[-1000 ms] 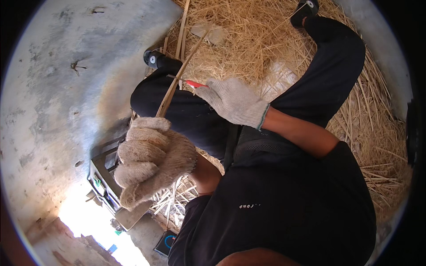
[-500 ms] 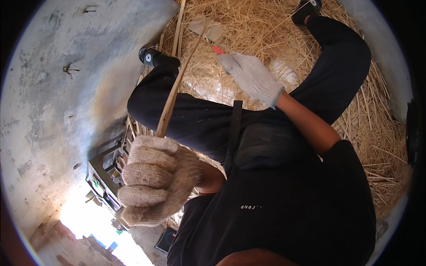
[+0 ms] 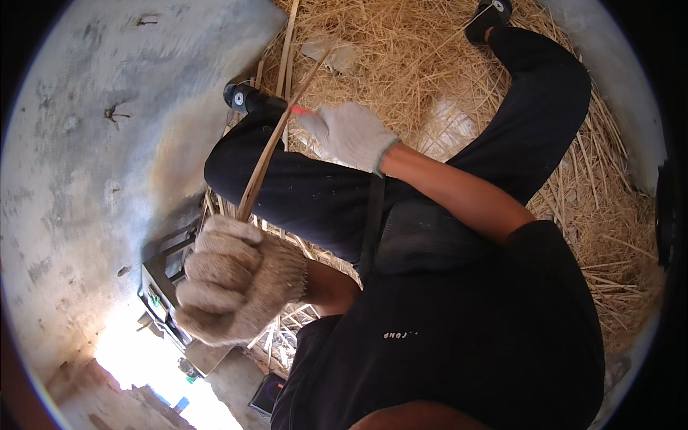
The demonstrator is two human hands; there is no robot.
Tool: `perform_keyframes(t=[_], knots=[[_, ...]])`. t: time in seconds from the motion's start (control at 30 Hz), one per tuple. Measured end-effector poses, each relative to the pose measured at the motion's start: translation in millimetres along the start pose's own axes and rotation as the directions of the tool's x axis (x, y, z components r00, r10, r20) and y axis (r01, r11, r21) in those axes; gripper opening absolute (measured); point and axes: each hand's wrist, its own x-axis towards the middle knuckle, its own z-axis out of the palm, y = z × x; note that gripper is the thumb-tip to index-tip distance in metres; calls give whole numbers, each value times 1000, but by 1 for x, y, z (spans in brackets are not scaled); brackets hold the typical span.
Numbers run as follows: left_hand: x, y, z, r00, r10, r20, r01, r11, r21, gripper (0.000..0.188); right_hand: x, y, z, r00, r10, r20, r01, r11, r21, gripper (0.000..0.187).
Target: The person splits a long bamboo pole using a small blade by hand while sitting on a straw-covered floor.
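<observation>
My left hand point(image 3: 233, 276), in a thick knitted glove, is closed around the lower end of a long, thin bamboo strip point(image 3: 264, 163). The strip slants up and away, tapering toward its far tip. My right hand point(image 3: 351, 134), in a thinner pale glove, is closed on a small red tool point(image 3: 302, 110). Only the tool's red part shows beyond my thumb and fingers. In the picture the red part meets the strip's upper half; whether they touch, I cannot tell. The rest of the tool is hidden by the glove.
Pale shavings point(image 3: 401, 50) cover the floor between and around my spread legs point(image 3: 287, 183). Longer strips point(image 3: 290, 43) lie by the plastered wall point(image 3: 107, 158) on the left. A dark shelf frame point(image 3: 161, 279) and a dark flat box point(image 3: 266, 393) stand at the lower left.
My right hand has moved left and slightly down, bringing the red tool from right of the bamboo strip up to it. My left hand has shifted slightly left with the strip.
</observation>
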Motion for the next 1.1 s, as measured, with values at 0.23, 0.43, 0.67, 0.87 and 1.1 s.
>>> perform_keyframes(t=[0.23, 0.43, 0.67, 0.87, 1.1], knots=[[-11, 6, 29, 988, -19, -152, 29, 997, 69, 46, 43, 38, 5, 992, 128, 18, -121, 972, -201, 65], [17, -9, 24, 989, -55, -138, 49, 998, -44, 52, 60, 47, 16, 959, 264, 107, -283, 924, 258, 66], [40, 0, 27, 874, -13, -485, 68, 993, 96, 54, 56, 76, -17, 862, 428, 272, -477, 498, 724, 64], [46, 4, 55, 826, 123, -550, 93, 933, 348, 56, 15, 38, -10, 937, -137, -321, 209, 957, 202, 62], [34, -20, 53, 867, 188, -461, -13, 934, 356, 50, 15, 59, 12, 986, -92, -141, 79, 992, -96, 55]])
